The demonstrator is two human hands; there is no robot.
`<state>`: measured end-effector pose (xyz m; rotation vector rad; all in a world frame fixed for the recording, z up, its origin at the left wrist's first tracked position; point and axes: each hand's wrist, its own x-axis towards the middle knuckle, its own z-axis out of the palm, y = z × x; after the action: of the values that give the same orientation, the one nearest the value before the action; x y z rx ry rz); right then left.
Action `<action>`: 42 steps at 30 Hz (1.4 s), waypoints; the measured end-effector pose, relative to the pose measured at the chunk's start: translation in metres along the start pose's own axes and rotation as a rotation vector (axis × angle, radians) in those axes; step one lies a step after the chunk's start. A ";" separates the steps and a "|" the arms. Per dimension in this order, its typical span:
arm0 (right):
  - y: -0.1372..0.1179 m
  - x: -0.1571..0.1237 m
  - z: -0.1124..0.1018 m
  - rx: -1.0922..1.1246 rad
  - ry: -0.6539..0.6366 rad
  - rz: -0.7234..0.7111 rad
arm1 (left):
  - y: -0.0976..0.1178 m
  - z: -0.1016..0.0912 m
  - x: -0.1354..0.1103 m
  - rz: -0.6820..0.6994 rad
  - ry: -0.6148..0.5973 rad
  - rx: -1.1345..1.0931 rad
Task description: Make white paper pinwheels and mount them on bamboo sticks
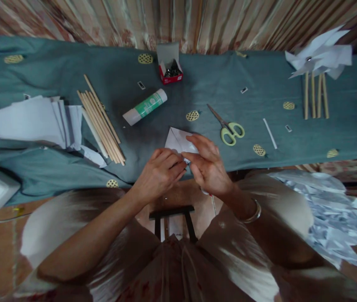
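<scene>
A folded white paper piece (178,140) lies near the front edge of the teal cloth-covered table (229,84). My left hand (159,172) and my right hand (208,163) meet over its near corner. Both pinch the paper with fingers pressed together. The right hand's upper fingers stretch out over the sheet. A bangle sits on my right wrist.
A glue stick (145,107), yellow-handled scissors (227,126), a red box of pins (171,71), a bundle of wooden sticks (101,121), a stack of white paper (36,121), finished paper pinwheels (318,58) and a paper strip (269,133) lie around. Paper scraps (329,214) pile at lower right.
</scene>
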<state>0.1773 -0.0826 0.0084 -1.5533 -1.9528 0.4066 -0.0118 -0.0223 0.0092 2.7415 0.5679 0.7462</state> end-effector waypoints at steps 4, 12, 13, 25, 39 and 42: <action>0.009 0.007 -0.011 0.093 0.041 0.061 | 0.000 0.001 0.000 0.009 0.007 0.022; 0.021 0.017 -0.020 0.012 0.051 0.135 | -0.015 -0.011 -0.001 -0.024 0.005 0.111; 0.020 0.016 -0.021 0.009 0.044 0.131 | -0.020 -0.013 -0.001 -0.036 0.019 0.140; 0.008 0.008 -0.019 -0.066 0.018 0.047 | -0.006 -0.008 0.005 -0.025 -0.042 0.110; 0.016 0.006 -0.035 0.115 -0.089 0.103 | -0.001 -0.007 0.008 -0.002 -0.031 0.221; 0.020 0.004 -0.037 0.209 -0.113 0.096 | 0.000 -0.010 0.005 0.036 -0.020 0.220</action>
<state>0.2151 -0.0780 0.0266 -1.5205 -1.8566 0.7292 -0.0131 -0.0189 0.0195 2.9641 0.6330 0.7020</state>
